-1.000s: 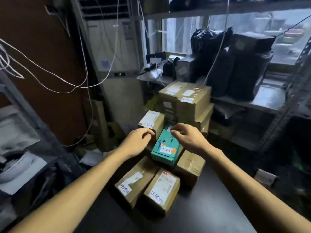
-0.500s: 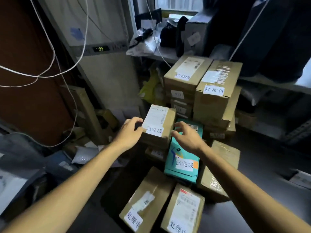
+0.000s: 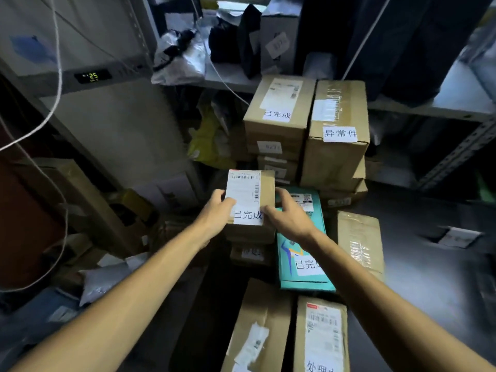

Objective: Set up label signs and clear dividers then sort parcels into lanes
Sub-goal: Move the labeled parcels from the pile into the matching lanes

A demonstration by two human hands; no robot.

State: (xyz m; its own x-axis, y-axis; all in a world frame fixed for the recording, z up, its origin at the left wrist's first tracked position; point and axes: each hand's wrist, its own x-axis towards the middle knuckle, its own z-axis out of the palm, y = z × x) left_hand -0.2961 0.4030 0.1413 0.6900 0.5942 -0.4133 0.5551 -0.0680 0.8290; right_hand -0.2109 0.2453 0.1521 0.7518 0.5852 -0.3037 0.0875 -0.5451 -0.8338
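Note:
A small brown parcel (image 3: 264, 189) with a shipping slip and a white label sign sits on top of a low stack at the table's far edge. My left hand (image 3: 214, 213) grips its left side. My right hand (image 3: 288, 218) holds its right side, fingers curled over the near corner. Right beside it lies a teal parcel (image 3: 303, 275) with a white label, partly under my right wrist. Two brown parcels (image 3: 257, 331) (image 3: 322, 336) lie side by side nearest me. Behind stand tall stacks of brown boxes (image 3: 279, 108) (image 3: 338, 130), each with a white label sign.
A flat brown parcel (image 3: 359, 245) lies to the right of the teal one on the dark table (image 3: 418, 277). Metal shelving (image 3: 429, 106) carries dark bags. An air conditioner unit (image 3: 107, 108) stands at the left, with loose white cables and cardboard on the floor.
The camera moved closer and tilted down. Both hands went from the teal parcel to the small brown parcel and closed on its two sides.

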